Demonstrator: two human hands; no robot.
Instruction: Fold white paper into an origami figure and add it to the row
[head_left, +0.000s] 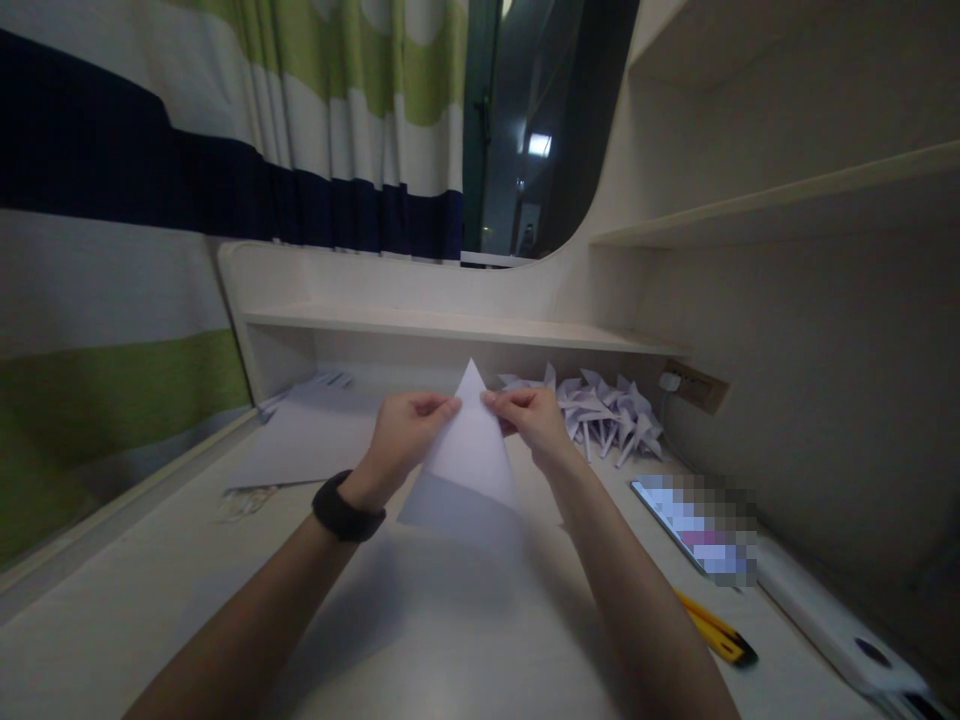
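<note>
Between my hands is a white sheet of paper, folded so that it narrows to a point at the far end. My left hand, below a black wristband, pinches the paper's left edge near the tip. On the opposite edge, my right hand grips the sheet between thumb and fingers. The paper's lower part hangs toward me above the desk, and a fold line crosses it. Some fingers are hidden behind the sheet.
Folded paper pinwheels lie heaped at the back right. A stack of white paper rests at the back left. To the right are a phone, a yellow utility knife and a long white device. A low shelf spans the back.
</note>
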